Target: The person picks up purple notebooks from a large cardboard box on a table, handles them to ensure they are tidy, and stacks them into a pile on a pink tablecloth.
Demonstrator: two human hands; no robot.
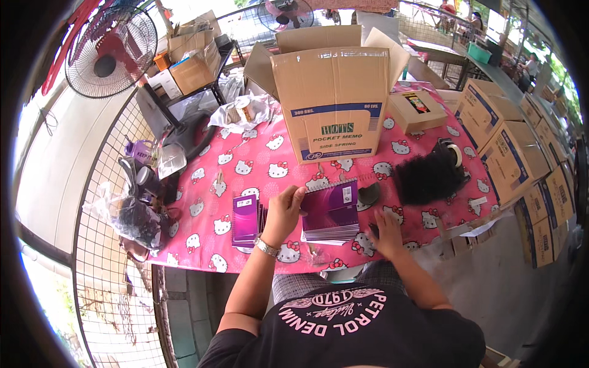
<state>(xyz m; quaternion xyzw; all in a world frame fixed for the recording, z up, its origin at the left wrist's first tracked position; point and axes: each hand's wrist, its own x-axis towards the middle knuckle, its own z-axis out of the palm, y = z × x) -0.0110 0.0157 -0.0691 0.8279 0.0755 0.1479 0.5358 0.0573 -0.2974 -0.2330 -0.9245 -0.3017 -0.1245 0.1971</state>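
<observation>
My left hand (pixel 286 211), with a metal watch at its wrist, closes on the upper left edge of a stack of purple spiral notebooks (pixel 331 211). The wire spiral runs along the stack's far side. To the right of the stack, my right hand (pixel 388 236) lies on the table with its fingers stretched forward. Something small and dark shows at its thumb side, too blurred to name. A second, smaller pile of purple notebooks (pixel 245 218) lies left of my left hand. Just beyond the right hand is a dark grey rounded piece (pixel 369 195).
A pink patterned cloth (pixel 208 230) covers the table. Behind the notebooks stands a tall open carton (pixel 334 98). At right are a flat cardboard box (pixel 417 111), black fuzzy material (pixel 429 175) and stacked cartons (pixel 512 156). Plastic bags (pixel 138 214) and a fan (pixel 110 55) are left.
</observation>
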